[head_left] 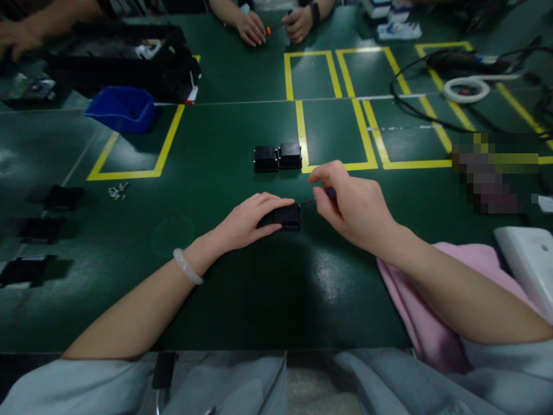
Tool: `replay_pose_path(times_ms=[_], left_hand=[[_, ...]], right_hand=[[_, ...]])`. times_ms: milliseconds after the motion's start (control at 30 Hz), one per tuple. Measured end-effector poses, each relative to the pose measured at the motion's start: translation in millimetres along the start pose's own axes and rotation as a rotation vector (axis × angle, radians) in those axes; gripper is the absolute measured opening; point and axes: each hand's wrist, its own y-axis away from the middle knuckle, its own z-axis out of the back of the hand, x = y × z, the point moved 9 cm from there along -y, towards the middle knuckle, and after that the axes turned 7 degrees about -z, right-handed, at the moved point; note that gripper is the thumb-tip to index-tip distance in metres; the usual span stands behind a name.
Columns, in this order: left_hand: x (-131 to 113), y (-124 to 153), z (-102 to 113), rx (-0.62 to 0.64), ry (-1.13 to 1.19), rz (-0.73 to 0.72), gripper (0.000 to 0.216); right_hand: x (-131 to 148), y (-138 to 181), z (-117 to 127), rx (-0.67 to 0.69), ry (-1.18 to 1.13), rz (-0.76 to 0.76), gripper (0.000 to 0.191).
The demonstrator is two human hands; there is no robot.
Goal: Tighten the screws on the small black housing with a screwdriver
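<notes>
My left hand lies over a small black box-shaped part on the green table, fingers curled round it and holding it down. My right hand is closed in a pinch on a thin screwdriver, whose dark tip points at the part's right edge. Two more black parts sit side by side just beyond my hands. A pale bracelet is on my left wrist.
A blue bin and black tray stand at the back left. Small screws and black parts lie at left. Cables run at right. A pink cloth lies under my right forearm. Another person's hands work across the table.
</notes>
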Motion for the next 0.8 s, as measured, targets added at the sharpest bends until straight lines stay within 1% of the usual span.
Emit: replay_pose_path(times_ms=[200, 367, 567, 700, 800], left_hand=[[-0.1, -0.9, -0.2, 0.015, 0.001, 0.014, 0.048], [-0.3, -1.0, 0.4, 0.004, 0.004, 0.008, 0.048], [-1.0, -0.6, 0.2, 0.007, 0.005, 0.002, 0.048], [-1.2, -0.7, 0.8, 0.006, -0.003, 0.007, 0.048], [-1.1, -0.9, 0.5, 0.013, 0.002, 0.01, 0.048]], right_hand=[[1.8, 0.6, -1.7, 0.02, 0.0, 0.022, 0.02], [1.5, 0.1, 2.0, -0.023, -0.006, 0.012, 0.02], [-0.3, -0.5, -3.2, 0.036, 0.003, -0.008, 0.021], [0.4, -0.6, 0.6, -0.006, -0.005, -0.001, 0.019], [0.7, -0.4, -1.1, 0.018, -0.005, 0.004, 0.02]])
